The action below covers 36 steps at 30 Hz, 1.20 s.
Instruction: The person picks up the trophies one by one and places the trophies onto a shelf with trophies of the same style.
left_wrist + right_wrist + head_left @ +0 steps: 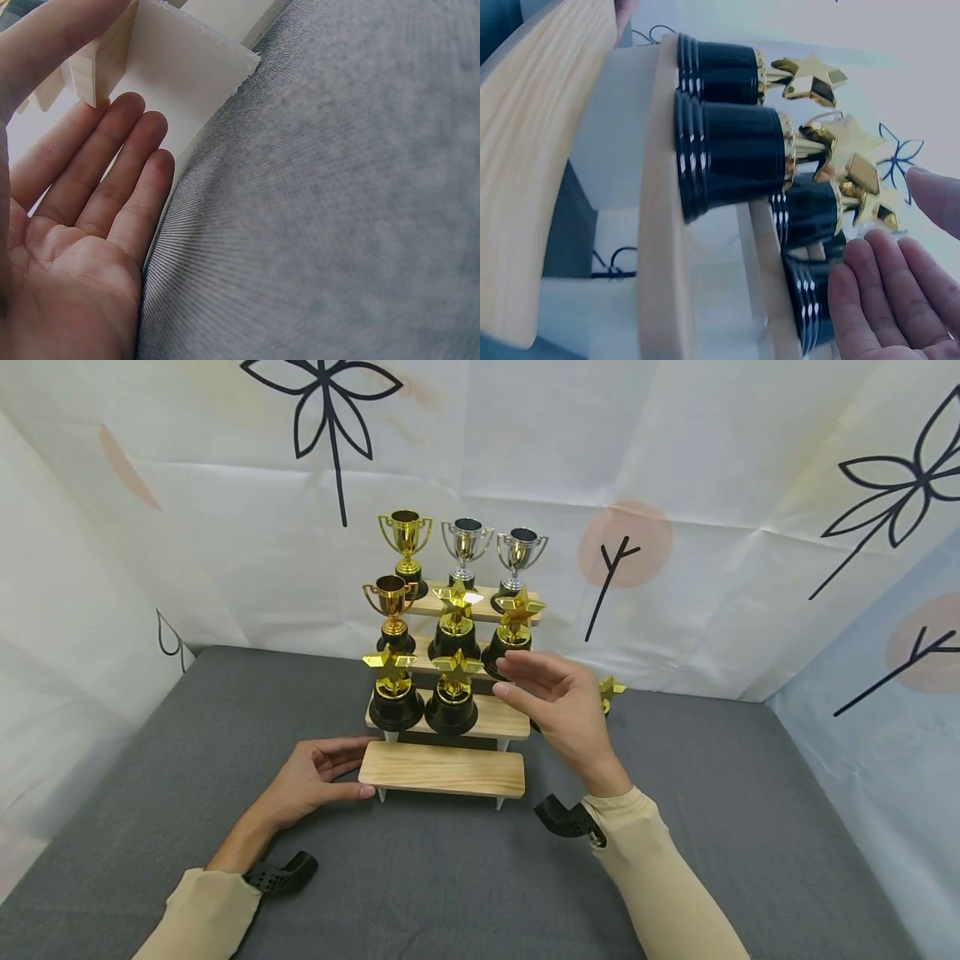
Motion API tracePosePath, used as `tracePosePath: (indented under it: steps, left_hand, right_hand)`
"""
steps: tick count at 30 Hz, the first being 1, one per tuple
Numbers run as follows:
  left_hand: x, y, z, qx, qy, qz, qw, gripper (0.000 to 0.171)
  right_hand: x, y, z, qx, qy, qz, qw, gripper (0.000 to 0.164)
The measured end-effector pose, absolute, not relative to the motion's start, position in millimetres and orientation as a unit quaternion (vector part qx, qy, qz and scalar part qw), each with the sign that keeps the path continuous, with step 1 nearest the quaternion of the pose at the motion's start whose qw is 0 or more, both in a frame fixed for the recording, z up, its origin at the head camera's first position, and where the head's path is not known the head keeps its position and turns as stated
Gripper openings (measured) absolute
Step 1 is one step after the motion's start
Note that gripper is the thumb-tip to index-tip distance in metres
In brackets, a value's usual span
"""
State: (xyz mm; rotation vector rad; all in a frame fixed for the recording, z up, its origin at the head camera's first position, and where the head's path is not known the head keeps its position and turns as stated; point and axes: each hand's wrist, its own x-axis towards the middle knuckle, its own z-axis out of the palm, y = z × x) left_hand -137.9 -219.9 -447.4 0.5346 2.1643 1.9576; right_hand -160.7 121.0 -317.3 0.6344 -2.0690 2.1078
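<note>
A tiered wooden stand (442,768) holds small trophies on its upper steps. My left hand (318,781) rests at the left end of the lowest step, fingers (139,161) extended along the stand's white side panel (176,82). My right hand (558,702) hovers by the right end of the second step, fingers fairly straight and nothing held. Just behind its fingertips stands a star trophy (517,622) on the third step; contact is unclear. Two more star trophies, one left (390,689) and one beside it (453,693), stand on the second step.
On the third step are a bronze-coloured cup (392,602) and another star trophy (456,618). The top step bears a gold cup (406,539) and silver cups (467,543). Partly hidden behind my right hand, another star trophy (611,687) stands on the grey tabletop (720,793).
</note>
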Motion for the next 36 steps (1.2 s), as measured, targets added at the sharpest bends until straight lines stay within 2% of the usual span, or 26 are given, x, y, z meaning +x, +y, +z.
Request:
tracePosePath:
  steps: [13,23,36]
  left_hand:
    - [-138.0,-220.1,-448.0,0.179,0.728,0.656,0.086,0.069]
    - [-137.6,-220.3,-448.3,0.181,0.728,0.656,0.087,0.069]
    - [-138.3,-220.8,-450.5,0.187,0.727,0.656,0.084,0.068]
  right_hand:
    - [-151.9,150.6,-331.1,0.176,-0.673,0.710,0.110,0.041]
    - [-155.3,167.2,-336.3,0.165,-0.665,0.718,0.122,0.042]
    - [-162.8,199.2,-338.6,0.111,-0.649,0.730,0.182,0.041]
